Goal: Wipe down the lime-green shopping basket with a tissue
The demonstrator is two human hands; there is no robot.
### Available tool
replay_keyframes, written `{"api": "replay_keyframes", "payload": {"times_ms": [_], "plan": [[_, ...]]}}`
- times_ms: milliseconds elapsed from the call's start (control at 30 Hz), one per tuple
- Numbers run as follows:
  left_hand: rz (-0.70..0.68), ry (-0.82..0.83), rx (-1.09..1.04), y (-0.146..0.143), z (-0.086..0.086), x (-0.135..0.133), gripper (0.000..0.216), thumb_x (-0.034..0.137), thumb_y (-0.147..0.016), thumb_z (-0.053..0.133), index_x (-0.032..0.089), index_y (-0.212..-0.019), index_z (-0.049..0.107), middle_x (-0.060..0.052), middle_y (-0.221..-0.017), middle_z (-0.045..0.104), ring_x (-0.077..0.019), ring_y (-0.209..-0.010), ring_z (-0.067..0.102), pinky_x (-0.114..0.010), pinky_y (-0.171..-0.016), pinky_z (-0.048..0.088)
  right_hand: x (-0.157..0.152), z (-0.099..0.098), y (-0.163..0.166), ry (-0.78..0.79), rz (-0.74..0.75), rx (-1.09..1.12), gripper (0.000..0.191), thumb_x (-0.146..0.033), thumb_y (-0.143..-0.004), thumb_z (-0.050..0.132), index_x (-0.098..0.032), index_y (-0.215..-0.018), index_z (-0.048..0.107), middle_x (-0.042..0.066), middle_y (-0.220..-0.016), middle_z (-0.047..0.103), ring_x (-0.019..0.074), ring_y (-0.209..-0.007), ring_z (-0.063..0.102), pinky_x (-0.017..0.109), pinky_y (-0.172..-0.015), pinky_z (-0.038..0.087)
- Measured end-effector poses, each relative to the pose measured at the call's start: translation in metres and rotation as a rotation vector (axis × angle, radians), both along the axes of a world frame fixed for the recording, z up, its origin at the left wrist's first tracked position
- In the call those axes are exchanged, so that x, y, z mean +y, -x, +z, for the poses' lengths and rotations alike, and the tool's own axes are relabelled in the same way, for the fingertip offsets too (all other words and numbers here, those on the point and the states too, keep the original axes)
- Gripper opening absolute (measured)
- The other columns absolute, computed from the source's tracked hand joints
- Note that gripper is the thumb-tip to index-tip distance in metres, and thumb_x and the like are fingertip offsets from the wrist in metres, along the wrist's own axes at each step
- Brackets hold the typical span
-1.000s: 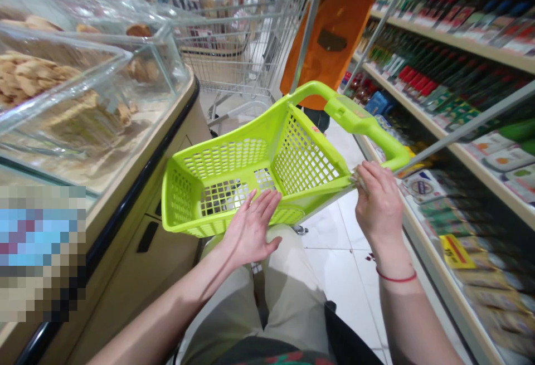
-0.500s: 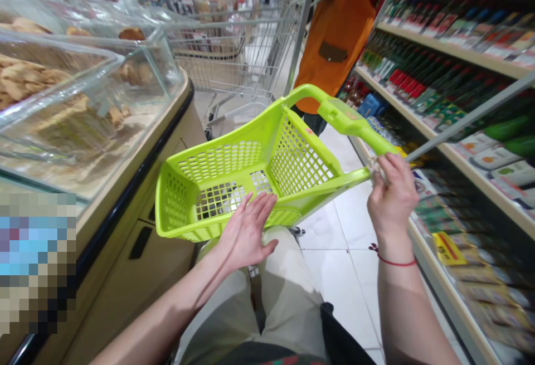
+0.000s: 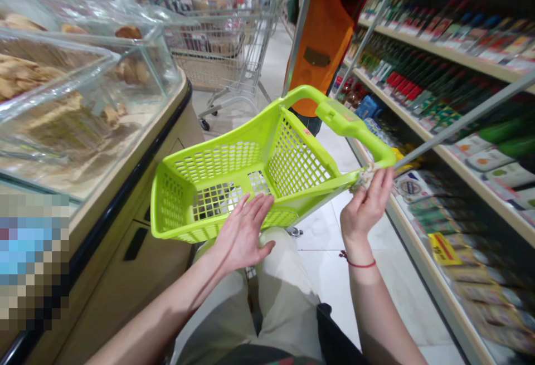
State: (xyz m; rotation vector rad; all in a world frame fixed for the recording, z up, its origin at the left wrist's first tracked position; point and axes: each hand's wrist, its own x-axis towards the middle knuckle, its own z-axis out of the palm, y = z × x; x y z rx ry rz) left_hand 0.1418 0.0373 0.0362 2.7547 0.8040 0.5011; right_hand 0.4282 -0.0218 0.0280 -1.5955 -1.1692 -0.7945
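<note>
A lime-green plastic shopping basket (image 3: 217, 159) with a long green handle (image 3: 346, 120) rests tilted against my lap. My left hand (image 3: 242, 234) lies flat against the basket's near wall, fingers stretched out and holding nothing. My right hand (image 3: 363, 206) is raised at the basket's right rim, palm toward me, and pinches a small crumpled pale cloth or tissue (image 3: 364, 174) against the rim just below the handle's end. A red thread circles my right wrist.
A glass bakery display case (image 3: 83, 92) on a beige counter runs along the left. Shelves of packaged goods (image 3: 451, 75) line the right. A person in an orange apron (image 3: 321, 42) stands ahead beside a metal shopping trolley (image 3: 225, 47). White floor tiles show below.
My right hand has turned palm-up and slid left and down along the rim with the pale wad. The basket has shifted slightly left. My left hand stays flat on the near wall.
</note>
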Motion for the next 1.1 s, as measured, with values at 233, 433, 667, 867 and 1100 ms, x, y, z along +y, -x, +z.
{"api": "replay_keyframes", "payload": {"times_ms": [233, 433, 667, 867, 1100], "plan": [[0.0, 0.005, 0.005, 0.0, 0.001, 0.0, 0.093, 0.044, -0.076, 0.066, 0.01, -0.154, 0.029, -0.016, -0.154, 0.046, -0.0322, -0.145, 0.04, -0.052, -0.128, 0.016, 0.01, 0.022, -0.023, -0.128, -0.107, 0.199, 0.049, -0.03, -0.102, 0.038, -0.009, -0.144, 0.051, 0.022, -0.149, 0.051, 0.03, -0.143, 0.044, 0.053, -0.118, 0.034], [0.001, 0.006, 0.01, -0.001, 0.0, 0.001, 0.095, 0.045, -0.075, 0.067, 0.009, -0.154, 0.028, -0.016, -0.154, 0.046, -0.0318, -0.146, 0.04, -0.052, -0.129, 0.016, 0.011, 0.002, 0.028, -0.103, -0.025, 0.21, 0.05, -0.026, -0.1, 0.045, -0.014, -0.149, 0.046, 0.021, -0.154, 0.044, 0.0287, -0.147, 0.039, 0.053, -0.118, 0.034], [0.0, 0.019, 0.027, 0.0, 0.003, 0.001, 0.095, 0.045, -0.075, 0.066, 0.009, -0.154, 0.028, -0.017, -0.153, 0.047, -0.032, -0.144, 0.041, -0.051, -0.129, 0.016, 0.01, 0.0, 0.019, -0.108, 0.0, 0.121, 0.046, -0.021, -0.099, 0.045, -0.018, -0.144, 0.052, 0.017, -0.151, 0.049, 0.0286, -0.144, 0.044, 0.054, -0.116, 0.036], [-0.003, 0.021, 0.031, -0.001, 0.004, 0.0, 0.094, 0.046, -0.076, 0.065, 0.011, -0.154, 0.027, -0.016, -0.153, 0.046, -0.0324, -0.143, 0.043, -0.052, -0.128, 0.017, 0.017, 0.021, -0.022, -0.191, -0.09, 0.265, 0.049, -0.021, -0.094, 0.046, -0.01, -0.141, 0.052, 0.021, -0.147, 0.051, 0.0306, -0.141, 0.047, 0.048, -0.116, 0.035], [-0.007, 0.022, 0.041, -0.001, 0.004, 0.0, 0.095, 0.047, -0.075, 0.065, 0.01, -0.154, 0.027, -0.016, -0.153, 0.046, -0.0312, -0.144, 0.042, -0.05, -0.129, 0.014, 0.01, 0.006, 0.029, -0.209, 0.012, 0.301, 0.026, -0.021, -0.091, 0.051, -0.018, -0.117, 0.055, 0.019, -0.141, 0.056, 0.0285, -0.138, 0.051, 0.053, -0.11, 0.042]]}}
